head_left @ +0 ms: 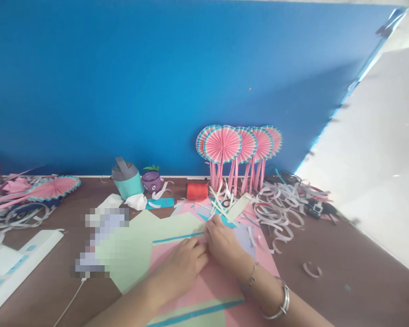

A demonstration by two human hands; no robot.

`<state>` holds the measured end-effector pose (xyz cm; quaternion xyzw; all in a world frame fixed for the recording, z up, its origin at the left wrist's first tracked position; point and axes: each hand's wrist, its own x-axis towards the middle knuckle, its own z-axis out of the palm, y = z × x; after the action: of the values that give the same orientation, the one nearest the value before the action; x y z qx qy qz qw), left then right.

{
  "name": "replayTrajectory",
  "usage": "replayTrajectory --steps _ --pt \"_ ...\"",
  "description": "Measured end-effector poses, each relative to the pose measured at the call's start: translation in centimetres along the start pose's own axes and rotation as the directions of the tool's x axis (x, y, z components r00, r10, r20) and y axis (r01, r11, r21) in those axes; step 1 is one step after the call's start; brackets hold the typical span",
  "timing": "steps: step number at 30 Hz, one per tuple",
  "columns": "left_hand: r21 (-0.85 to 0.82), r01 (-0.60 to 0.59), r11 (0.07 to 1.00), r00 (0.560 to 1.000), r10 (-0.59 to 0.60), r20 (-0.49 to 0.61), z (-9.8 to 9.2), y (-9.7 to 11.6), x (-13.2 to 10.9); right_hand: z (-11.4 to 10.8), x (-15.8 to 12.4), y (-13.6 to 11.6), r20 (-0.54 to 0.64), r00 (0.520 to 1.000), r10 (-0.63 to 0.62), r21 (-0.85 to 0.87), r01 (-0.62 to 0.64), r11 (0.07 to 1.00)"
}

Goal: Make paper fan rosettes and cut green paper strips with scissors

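A pink sheet with blue and pale green strips along its far and near edges lies on pale green paper. My left hand rests on the pink sheet, fingers bent near its far edge. Beside it, touching it, my right hand is closed at the sheet's far edge; what it holds, if anything, is hidden. Just beyond the hands are pale strips and blue paper pieces.
Pink pleated paper fans lean on the blue wall panel. A red spool, a teal cup and a purple pot stand at the back. Curled paper strips lie right; a white power strip lies left.
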<state>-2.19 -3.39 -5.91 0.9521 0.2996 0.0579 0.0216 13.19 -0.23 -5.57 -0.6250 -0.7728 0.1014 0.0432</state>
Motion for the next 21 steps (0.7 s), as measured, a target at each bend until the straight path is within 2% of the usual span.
replayTrajectory --steps 4,16,21 --pt "0.015 -0.008 1.000 1.000 0.008 -0.012 0.0 0.0 0.1 0.1 0.2 0.3 0.035 0.999 0.018 0.033 -0.019 0.999" --pt "0.071 -0.018 0.997 1.000 0.017 0.017 0.0 0.1 -0.1 0.8 0.6 1.4 -0.020 0.999 0.032 0.198 -0.027 0.980" --pt "0.050 -0.009 0.999 1.000 0.009 -0.006 -0.2 0.1 -0.1 1.2 0.8 1.6 -0.045 0.999 0.022 0.237 -0.011 0.972"
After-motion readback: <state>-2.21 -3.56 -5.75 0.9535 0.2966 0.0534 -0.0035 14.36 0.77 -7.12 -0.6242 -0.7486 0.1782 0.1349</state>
